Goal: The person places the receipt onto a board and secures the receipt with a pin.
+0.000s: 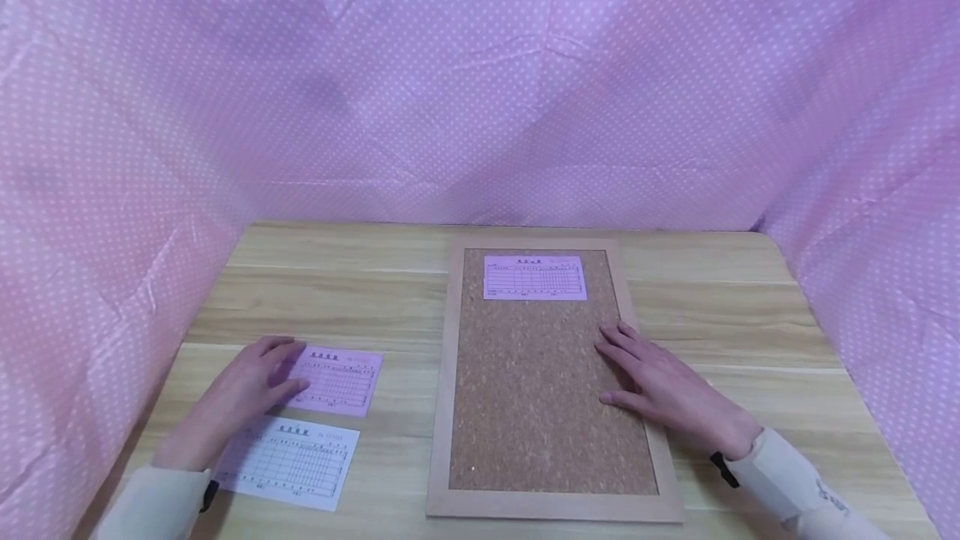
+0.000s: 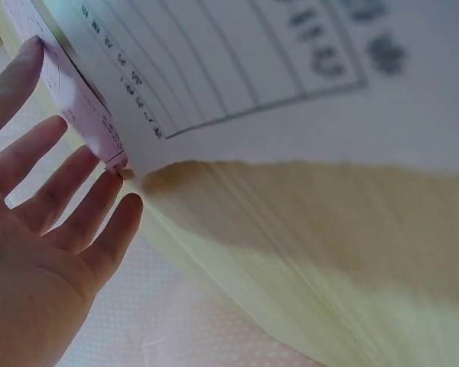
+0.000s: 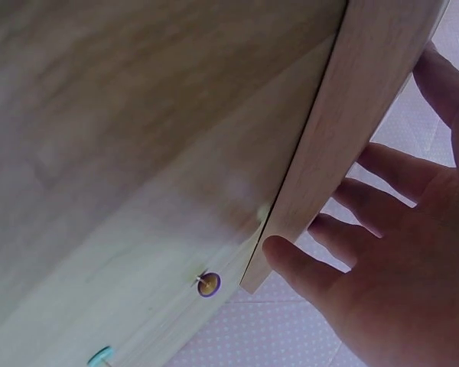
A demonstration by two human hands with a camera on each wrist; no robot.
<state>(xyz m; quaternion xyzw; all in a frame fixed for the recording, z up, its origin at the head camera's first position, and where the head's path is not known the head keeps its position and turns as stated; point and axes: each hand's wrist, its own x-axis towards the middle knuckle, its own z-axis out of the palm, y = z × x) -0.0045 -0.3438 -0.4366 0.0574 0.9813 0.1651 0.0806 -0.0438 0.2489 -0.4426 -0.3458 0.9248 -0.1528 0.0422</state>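
Note:
My left hand [image 1: 242, 397] lies over the left end of a pink printed slip [image 1: 343, 382], its fingers and thumb loosely spread. The left wrist view has the fingertips [image 2: 128, 210] near the edges of the slips, with no clear pinch. A white printed slip [image 1: 300, 461] lies just below the pink one, partly under my wrist. With relaxed fingers, my right hand [image 1: 667, 382] rests across the right edge of a wood-framed cork board [image 1: 547, 407]. Another pink slip [image 1: 534, 277] lies flat near the top of the cork.
On the wooden table [image 1: 720, 307], an orange thumbtack with a purple rim [image 3: 209, 284] and a teal one [image 3: 100, 356] lie right of the board; the head view does not show them. Pink dotted cloth [image 1: 495, 107] surrounds the table's back and sides.

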